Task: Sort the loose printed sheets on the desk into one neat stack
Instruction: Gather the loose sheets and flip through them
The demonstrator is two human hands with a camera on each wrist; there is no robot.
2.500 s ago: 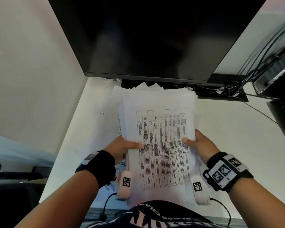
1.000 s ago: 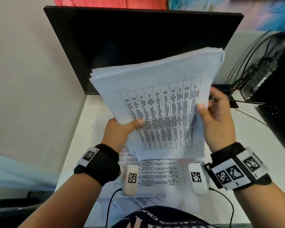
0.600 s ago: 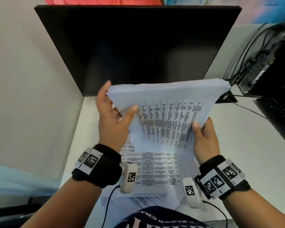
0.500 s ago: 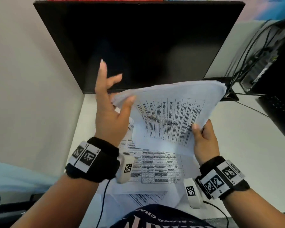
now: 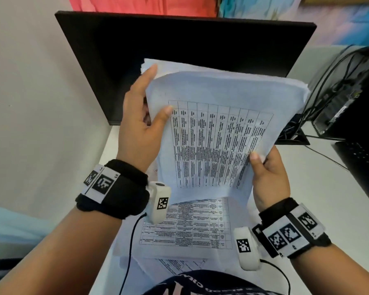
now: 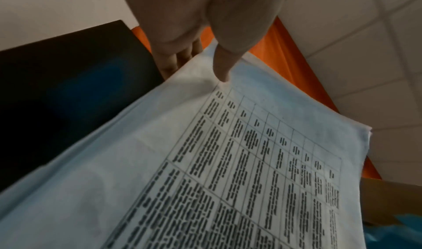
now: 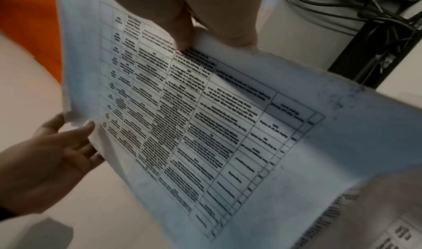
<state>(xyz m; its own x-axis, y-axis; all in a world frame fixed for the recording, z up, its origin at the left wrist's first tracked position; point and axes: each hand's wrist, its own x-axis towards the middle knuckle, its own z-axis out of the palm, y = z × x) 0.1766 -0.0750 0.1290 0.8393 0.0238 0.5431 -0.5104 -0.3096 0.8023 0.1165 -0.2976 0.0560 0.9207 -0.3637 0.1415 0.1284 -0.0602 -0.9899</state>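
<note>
Head view: thick bundle of white printed sheets with a black-ruled table (image 5: 219, 133), held up off the white desk (image 5: 320, 188) in front of the black monitor screen (image 5: 179, 50), tilted, long axis running from near bottom edge up and away toward the monitor.
Left hand (image 5: 141, 128): at the bundle's left long edge, near its far left corner; thumb laid flat on the printed face, long fingers straight and reaching behind the pile; relaxed rather than clamped, steadying the edge.
Right hand (image 5: 268, 177): at the bundle's near right corner; thumb on top, fingers curled underneath, pinching the corner and seemingly carrying most of the weight.
Left wrist view: thumb tip (image 6: 222, 72) pressing just outside the table's corner on the top sheet (image 6: 228, 162); other fingers partly hidden behind the paper.
Right wrist view: underside of the bundle (image 7: 205, 126) sagging between the two grips; opposite hand (image 7: 52, 153) spread at the far edge.
Edges: far end of the bundle uneven, several sheets stepped out beyond the top one.
Loose sheets left: more white printed pages with tables (image 5: 190, 226) lying flat at the desk's near edge, directly below the raised bundle, skewed against one another.
Deciding relation: bundle's bottom short edge hanging straight above those flat pages, between both wrists.
Likely next need: bundle upright on its short edge, tapped down to square it; judged, not seen.
Nearer hand for the desk pages: right, lower and closer to the near edge.
Risk: slack left grip letting stepped sheets slide out.
</note>
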